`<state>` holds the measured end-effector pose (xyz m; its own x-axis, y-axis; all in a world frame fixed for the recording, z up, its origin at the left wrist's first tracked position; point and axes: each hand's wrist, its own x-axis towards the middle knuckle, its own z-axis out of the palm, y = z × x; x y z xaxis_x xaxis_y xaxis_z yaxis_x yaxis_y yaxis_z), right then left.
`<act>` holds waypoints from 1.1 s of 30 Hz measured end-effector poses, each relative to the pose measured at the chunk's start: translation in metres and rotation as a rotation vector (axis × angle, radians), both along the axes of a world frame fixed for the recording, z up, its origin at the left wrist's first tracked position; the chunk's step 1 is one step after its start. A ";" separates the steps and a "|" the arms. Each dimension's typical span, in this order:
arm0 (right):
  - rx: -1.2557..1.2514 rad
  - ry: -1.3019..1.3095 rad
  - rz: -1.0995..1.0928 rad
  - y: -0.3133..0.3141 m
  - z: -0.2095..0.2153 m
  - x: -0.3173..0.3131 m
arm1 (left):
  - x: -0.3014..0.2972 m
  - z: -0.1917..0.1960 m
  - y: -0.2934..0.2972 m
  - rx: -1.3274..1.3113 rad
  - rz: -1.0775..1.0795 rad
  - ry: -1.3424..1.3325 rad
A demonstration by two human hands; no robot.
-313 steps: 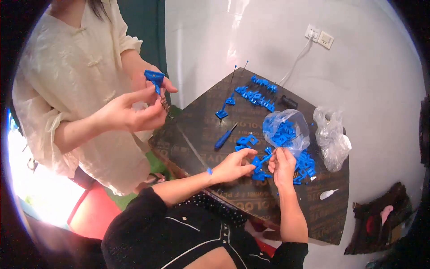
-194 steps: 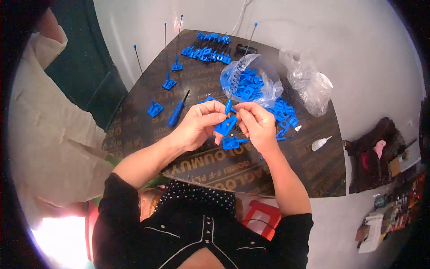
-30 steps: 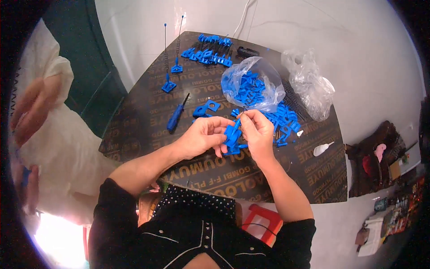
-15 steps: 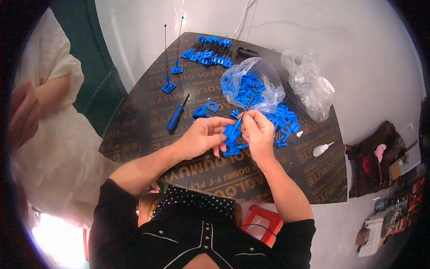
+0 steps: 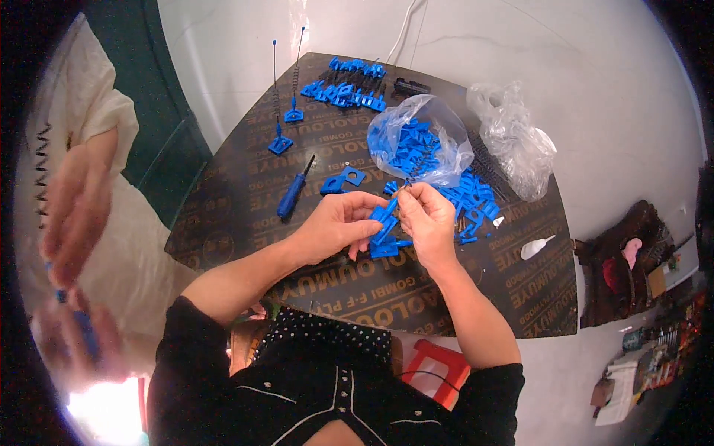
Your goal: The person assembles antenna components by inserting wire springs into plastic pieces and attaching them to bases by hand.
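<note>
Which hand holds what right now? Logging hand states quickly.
Left hand: closed on a blue plastic part.
Right hand: fingers pinched at the same part's top.

On the tabletop [image 5: 461, 297], a screwdriver [image 5: 294, 197] lies left of both hands; the bag of parts [image 5: 416, 149] sits behind them, the empty bag [image 5: 513, 141] farther right.

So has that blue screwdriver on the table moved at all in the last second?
No. The blue screwdriver lies at the same slant on the dark table, left of the small blue bracket and below the two upright springs, exactly as before.
</note>
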<state>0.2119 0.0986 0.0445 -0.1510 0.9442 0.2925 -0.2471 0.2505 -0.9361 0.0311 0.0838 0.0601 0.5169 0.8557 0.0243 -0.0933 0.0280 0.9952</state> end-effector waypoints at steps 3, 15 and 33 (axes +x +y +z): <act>-0.033 0.028 0.039 -0.001 0.001 0.000 | 0.000 0.002 -0.003 0.002 0.018 -0.023; 0.087 -0.176 -0.063 -0.002 0.004 -0.008 | -0.003 0.053 -0.018 1.106 0.217 0.772; 0.194 -0.599 0.052 -0.011 0.018 -0.025 | -0.105 0.109 -0.146 3.036 -0.195 1.948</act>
<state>0.1865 0.0874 0.0629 -0.3861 0.8694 0.3082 0.2891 0.4314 -0.8546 -0.0744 -0.0617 0.1689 0.9344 0.1713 -0.3125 -0.3466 0.2327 -0.9087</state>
